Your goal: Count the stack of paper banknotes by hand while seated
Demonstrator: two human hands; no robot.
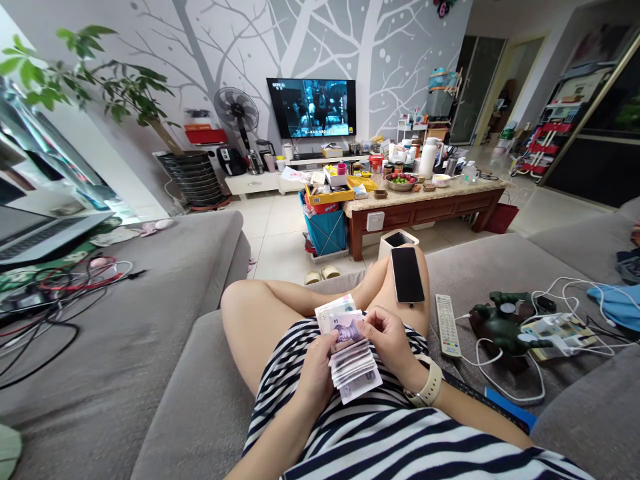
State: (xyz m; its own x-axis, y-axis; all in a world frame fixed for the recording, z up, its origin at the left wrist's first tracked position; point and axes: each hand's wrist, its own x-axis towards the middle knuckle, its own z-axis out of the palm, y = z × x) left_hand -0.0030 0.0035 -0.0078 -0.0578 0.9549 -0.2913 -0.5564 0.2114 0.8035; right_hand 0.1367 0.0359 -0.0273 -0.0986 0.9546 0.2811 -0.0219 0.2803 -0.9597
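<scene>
A stack of banknotes [354, 363], mostly purple with a 5 showing, is held over my lap. My left hand [319, 367] grips the stack from its left side, thumb on top. At the upper right edge of the purple note, my right hand [389, 340] pinches with thumb and forefinger. Beyond the thumb, paler notes [333, 308] stick out at the top of the bundle. A black-screened smartphone [407, 275] lies on my right leg, apart from both hands. A cream watch [427, 383] is on my right wrist.
On the sofa to my right lie a remote control [447, 325], a dark green figure [503, 327] and white cables around a power strip [563, 337]. Tangled cables [65, 293] and a laptop [45, 237] are at left. Ahead stands a cluttered coffee table [425, 203].
</scene>
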